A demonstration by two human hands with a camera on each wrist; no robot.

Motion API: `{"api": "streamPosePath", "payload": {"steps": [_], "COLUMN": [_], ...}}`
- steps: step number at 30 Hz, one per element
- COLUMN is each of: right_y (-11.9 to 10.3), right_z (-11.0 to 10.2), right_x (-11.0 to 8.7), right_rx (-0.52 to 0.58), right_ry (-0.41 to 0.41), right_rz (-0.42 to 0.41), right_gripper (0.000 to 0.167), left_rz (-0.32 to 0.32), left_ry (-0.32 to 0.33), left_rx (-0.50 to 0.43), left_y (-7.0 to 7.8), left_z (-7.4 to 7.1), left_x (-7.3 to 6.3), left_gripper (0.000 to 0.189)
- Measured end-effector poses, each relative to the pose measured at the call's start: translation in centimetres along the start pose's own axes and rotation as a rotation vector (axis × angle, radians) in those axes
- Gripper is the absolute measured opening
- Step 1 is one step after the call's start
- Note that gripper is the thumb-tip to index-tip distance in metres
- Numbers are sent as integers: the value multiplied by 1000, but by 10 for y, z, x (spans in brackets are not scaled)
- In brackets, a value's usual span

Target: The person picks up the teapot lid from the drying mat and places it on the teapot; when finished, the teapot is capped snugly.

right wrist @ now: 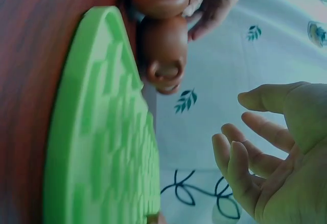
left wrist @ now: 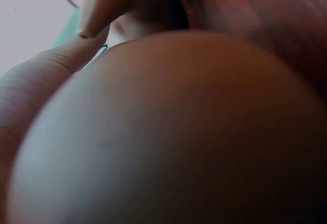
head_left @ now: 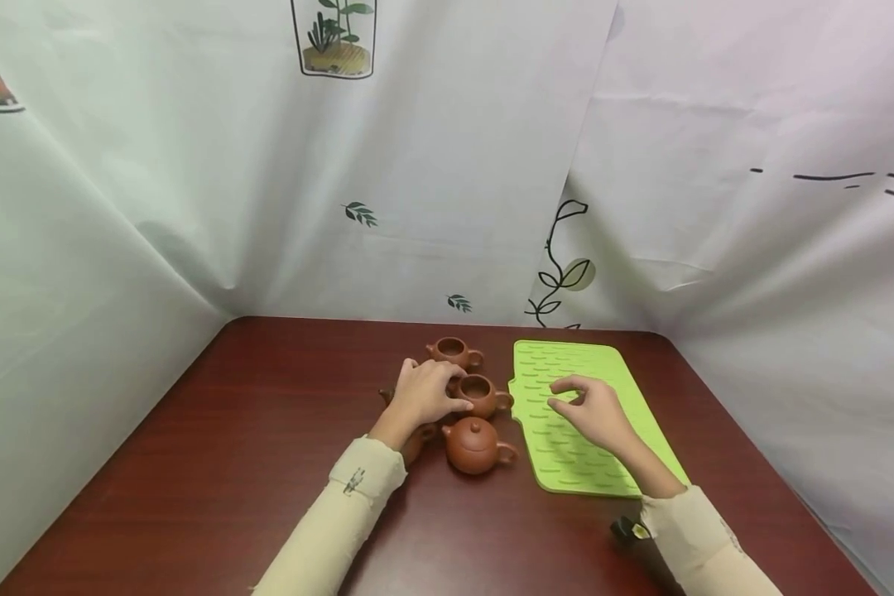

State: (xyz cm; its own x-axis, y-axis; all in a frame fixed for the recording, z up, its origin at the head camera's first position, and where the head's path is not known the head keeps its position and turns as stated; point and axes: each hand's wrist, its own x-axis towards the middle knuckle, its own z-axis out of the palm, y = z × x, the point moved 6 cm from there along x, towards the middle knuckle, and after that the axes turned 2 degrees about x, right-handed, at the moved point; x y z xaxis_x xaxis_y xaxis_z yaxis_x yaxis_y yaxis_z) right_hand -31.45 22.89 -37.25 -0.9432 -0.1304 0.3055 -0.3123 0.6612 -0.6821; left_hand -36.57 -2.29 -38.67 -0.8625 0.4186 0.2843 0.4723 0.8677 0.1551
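In the head view my left hand [head_left: 422,393] reaches over a group of brown clay teapots. Its thumb and a finger grip the spout side of a lidless teapot [head_left: 479,396]. Under the left wrist another teapot [head_left: 413,447] is mostly hidden; a large rounded brown surface [left wrist: 179,132] fills the left wrist view. Nearer to me stands a lidded teapot [head_left: 473,447], and farther back a second open teapot [head_left: 450,352]. My right hand [head_left: 596,410] hovers with loosely bent fingers above a green ridged mat [head_left: 566,463], holding nothing; the right wrist view shows its fingers apart.
The dark red-brown table [head_left: 194,463] has rounded far corners. White printed cloth [head_left: 447,165] hangs behind it and at both sides. A small dark item with a yellow patch [head_left: 629,530] shows beside the right sleeve. The mat lies right of the teapots.
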Motion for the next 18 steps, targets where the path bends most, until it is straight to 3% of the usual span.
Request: {"api": "streamPosePath", "payload": {"steps": [13, 18], "right_y": [33, 53], "right_z": [-28, -38], "right_x": [-13, -16], "right_rx": [-6, 4], "right_ry": [26, 1], "right_rz": [48, 130], "right_gripper": [26, 29], "left_rz": [-26, -26], "left_ry": [16, 15], "left_rx": [-14, -9], "left_y": [-7, -8], "left_z": [7, 6], "left_x": [0, 1], "left_gripper": [56, 53]}}
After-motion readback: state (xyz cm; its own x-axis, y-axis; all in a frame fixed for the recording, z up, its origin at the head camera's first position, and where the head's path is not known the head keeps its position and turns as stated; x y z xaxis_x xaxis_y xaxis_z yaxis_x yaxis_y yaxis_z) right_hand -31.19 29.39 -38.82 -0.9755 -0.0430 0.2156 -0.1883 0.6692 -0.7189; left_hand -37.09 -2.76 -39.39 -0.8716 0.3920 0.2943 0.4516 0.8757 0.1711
